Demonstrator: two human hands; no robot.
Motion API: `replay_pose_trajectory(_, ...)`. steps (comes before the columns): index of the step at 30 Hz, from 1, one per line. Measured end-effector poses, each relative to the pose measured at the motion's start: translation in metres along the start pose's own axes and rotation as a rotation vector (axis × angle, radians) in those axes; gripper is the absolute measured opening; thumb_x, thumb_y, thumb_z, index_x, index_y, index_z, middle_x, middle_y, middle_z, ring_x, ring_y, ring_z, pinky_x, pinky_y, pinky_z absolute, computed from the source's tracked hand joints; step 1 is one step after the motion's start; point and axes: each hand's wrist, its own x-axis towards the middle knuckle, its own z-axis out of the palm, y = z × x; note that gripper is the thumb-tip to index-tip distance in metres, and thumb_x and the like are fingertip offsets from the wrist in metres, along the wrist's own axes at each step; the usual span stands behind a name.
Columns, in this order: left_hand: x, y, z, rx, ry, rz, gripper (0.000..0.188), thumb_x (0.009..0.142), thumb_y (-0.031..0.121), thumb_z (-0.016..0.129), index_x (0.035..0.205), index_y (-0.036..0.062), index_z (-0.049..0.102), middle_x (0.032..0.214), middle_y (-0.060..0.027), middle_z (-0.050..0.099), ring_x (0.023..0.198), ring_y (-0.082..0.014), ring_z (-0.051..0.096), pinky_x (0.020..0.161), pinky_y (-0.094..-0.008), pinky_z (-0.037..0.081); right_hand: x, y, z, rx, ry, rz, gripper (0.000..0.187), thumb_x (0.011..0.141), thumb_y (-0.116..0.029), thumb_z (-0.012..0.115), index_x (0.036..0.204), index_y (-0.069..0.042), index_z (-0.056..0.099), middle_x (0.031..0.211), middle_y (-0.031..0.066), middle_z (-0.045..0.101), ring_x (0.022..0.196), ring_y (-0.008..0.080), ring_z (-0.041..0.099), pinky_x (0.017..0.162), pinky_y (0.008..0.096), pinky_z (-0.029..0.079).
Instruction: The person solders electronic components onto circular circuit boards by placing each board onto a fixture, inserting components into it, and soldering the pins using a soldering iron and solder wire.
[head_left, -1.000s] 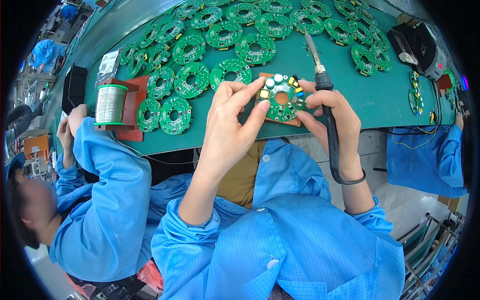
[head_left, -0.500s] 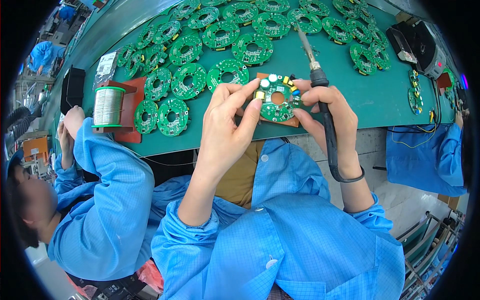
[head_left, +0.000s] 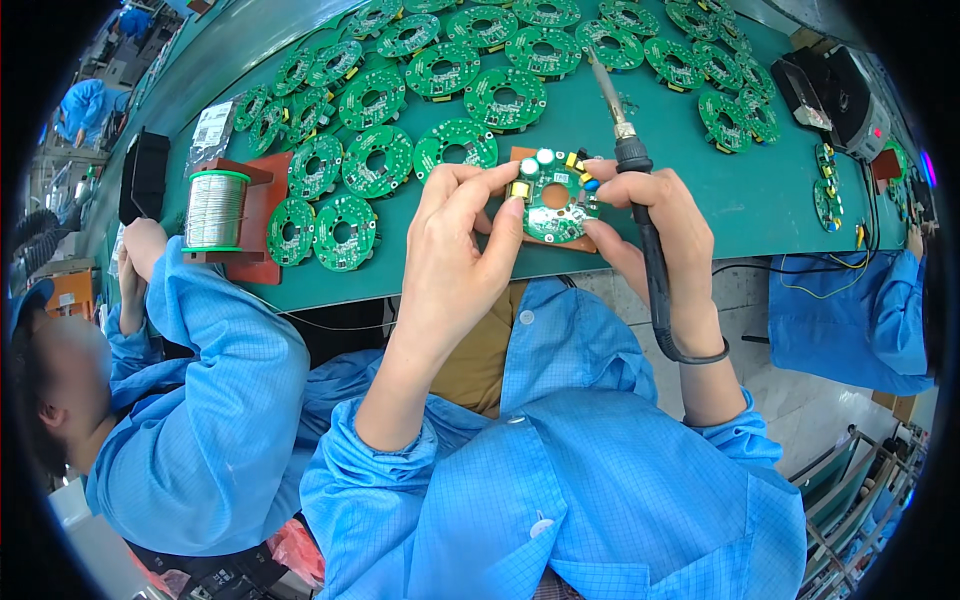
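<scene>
A round green circuit board (head_left: 545, 222) with a centre hole sits component side up at the table's near edge, over an orange-brown plate (head_left: 524, 152). White, yellow, black and blue parts stand along its rim. My left hand (head_left: 455, 235) pinches the board's left edge between thumb and fingers. In my right hand (head_left: 675, 225) a soldering iron (head_left: 632, 152) is held, its tip pointing up and away from the board. The right thumb and fingertips also touch the board's right edge. The iron's black cord hangs down beside my right wrist.
Many round green boards (head_left: 505, 98) cover the far and left table (head_left: 700, 200). A solder spool (head_left: 215, 212) on a red-brown stand (head_left: 268, 245) is at left, near a co-worker's blue sleeve (head_left: 230, 370). A black soldering station (head_left: 850, 105) and small boards (head_left: 828, 195) are at right.
My hands and the board stay almost in place. The soldering iron has tilted or shifted very slightly left. The co-worker's head at left has moved a little.
</scene>
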Motion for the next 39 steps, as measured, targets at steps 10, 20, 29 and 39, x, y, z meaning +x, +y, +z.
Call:
replay_pose_trajectory(10, -0.001, -0.001, 0.003, 0.077, 0.036, 0.044, 0.025, 0.083, 0.005, 0.062, 0.108, -0.0016, 0.062, 0.094, -0.0106, 0.053, 0.062, -0.0139, 0.052, 0.056, -0.0266, 0.046, 0.017, -0.005, -0.014, -0.126, -0.173, -0.035, 0.036, 0.063, 0.001, 0.074, 0.096, -0.006, 0.06, 0.103, 0.0068, 0.067, 0.078, 0.0233, 0.056, 0.069, 0.0318, 0.048)
replay_pose_trajectory(20, -0.007, -0.003, -0.006, -0.094, 0.106, 0.108, 0.019, 0.078, 0.003, 0.067, 0.097, 0.0016, 0.063, 0.095, -0.0106, 0.054, 0.067, -0.0168, 0.056, 0.059, -0.0292, 0.047, 0.027, -0.006, -0.005, -0.047, -0.191, -0.074, 0.04, 0.062, -0.001, 0.075, 0.098, -0.006, 0.059, 0.106, 0.0062, 0.066, 0.088, 0.0246, 0.053, 0.075, 0.0323, 0.049)
replay_pose_trajectory(29, -0.011, -0.02, -0.01, 0.15, -0.06, 0.448, 0.018, 0.072, 0.003, 0.072, 0.088, 0.004, 0.064, 0.088, -0.0092, 0.056, 0.081, -0.0246, 0.057, 0.067, -0.0344, 0.048, 0.032, -0.001, -0.004, -0.103, -0.266, -0.078, 0.04, 0.064, -0.007, 0.075, 0.101, -0.007, 0.059, 0.108, 0.0072, 0.064, 0.099, 0.0279, 0.054, 0.083, 0.0363, 0.048)
replay_pose_trajectory(39, -0.017, -0.014, 0.008, 0.106, 0.118, 0.328, 0.026, 0.071, 0.004, 0.074, 0.094, 0.0045, 0.062, 0.09, -0.0102, 0.053, 0.08, -0.0246, 0.054, 0.061, -0.0327, 0.046, 0.033, 0.011, -0.009, 0.071, -0.106, 0.046, 0.029, 0.074, -0.001, 0.071, 0.099, -0.006, 0.057, 0.102, 0.0082, 0.067, 0.093, 0.0175, 0.062, 0.081, 0.0293, 0.049)
